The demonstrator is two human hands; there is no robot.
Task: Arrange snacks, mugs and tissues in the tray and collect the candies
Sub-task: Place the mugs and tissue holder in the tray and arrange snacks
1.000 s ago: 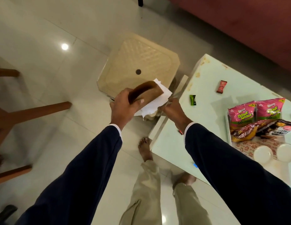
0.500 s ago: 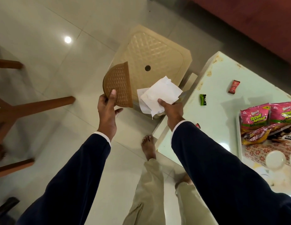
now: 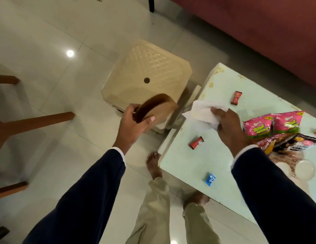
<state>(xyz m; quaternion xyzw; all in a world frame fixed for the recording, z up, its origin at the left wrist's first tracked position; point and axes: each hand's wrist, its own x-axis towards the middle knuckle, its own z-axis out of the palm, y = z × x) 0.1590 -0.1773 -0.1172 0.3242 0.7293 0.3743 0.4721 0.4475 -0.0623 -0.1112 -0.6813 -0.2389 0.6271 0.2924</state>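
My left hand (image 3: 134,125) grips a brown half-round tissue holder (image 3: 157,108) over the floor, left of the table; a bit of white paper shows under it. My right hand (image 3: 227,125) holds a bunch of white tissues (image 3: 204,111) above the table's left part. The patterned tray (image 3: 284,158) sits at the right edge with two pink snack packets (image 3: 271,124), darker snack packets (image 3: 294,145) and two white mugs (image 3: 305,169). Candies lie loose on the table: two red ones (image 3: 236,98) (image 3: 196,144) and a blue one (image 3: 210,179).
The pale green table (image 3: 194,164) fills the right side. A beige plastic stool (image 3: 146,80) stands on the tiled floor just behind my left hand. Wooden furniture legs (image 3: 35,121) reach in from the left. A dark red sofa (image 3: 259,32) runs along the back. My bare feet (image 3: 154,163) stand by the table's edge.
My right hand has carried the tissues to the right, over the table, away from the holder. My left hand has tipped the holder down near the stool. The view shifted left.
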